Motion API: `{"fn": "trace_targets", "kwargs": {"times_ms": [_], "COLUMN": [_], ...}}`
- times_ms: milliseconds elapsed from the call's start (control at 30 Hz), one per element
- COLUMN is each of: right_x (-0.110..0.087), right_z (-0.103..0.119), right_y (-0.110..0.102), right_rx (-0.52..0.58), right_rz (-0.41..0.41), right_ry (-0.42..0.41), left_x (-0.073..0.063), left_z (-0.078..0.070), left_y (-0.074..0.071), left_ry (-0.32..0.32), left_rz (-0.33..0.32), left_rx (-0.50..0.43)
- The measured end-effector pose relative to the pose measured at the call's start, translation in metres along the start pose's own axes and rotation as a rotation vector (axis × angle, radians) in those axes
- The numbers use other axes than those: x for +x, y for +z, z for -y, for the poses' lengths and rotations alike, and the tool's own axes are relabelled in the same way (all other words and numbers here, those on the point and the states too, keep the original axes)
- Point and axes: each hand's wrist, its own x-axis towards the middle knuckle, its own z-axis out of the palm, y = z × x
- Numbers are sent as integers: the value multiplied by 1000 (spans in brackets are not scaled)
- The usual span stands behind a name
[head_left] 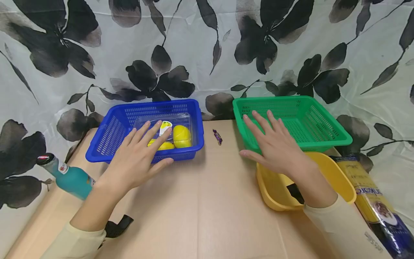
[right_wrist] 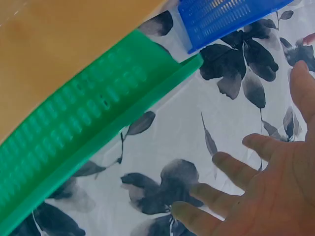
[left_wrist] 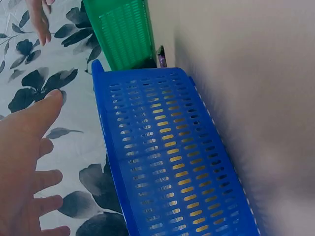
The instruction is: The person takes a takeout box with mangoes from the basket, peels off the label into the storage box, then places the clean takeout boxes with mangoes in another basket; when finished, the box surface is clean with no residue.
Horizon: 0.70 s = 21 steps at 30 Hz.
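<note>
In the head view my left hand hovers palm down over the front of a blue basket, fingers spread and holding nothing. Inside that basket lies a clear plastic box with yellow round items and a white-and-yellow label. My right hand spreads its fingers above the left side of a green basket, with nothing in its grasp. A yellow tub sits below my right forearm, a dark object inside it partly hidden. Between the two baskets lies a small purple wrapped candy.
At the left, a teal bottle with a dark cap leans near my left forearm. A yellow-and-blue packet lies at the right edge beside the tub. Behind the wooden table hangs a floral cloth.
</note>
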Motion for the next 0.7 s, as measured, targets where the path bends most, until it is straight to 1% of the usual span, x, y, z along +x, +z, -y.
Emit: {"fn": "trace_targets", "kwargs": {"times_ms": [133,233,467,567,700], "right_x": [11,16,29,37,49], "right_z": [6,10,23,30,37], "right_y": [2,4,11,14,19], "right_rx": [6,10,21,46,76], "right_rz": [3,11,26,37,59], "right_ry": [-11,-25,-70,-95,-119], "left_x": [-2,-1,-2,-2,0], "left_z": [5,11,32,40,47], "left_y": [-2,2,11,12,12], "left_ry": [-14,-24,-76,-94,-109], "left_rz": [-9,-7,1,-5,11], "left_rx": [-8,-9,-26,-33,-38]}}
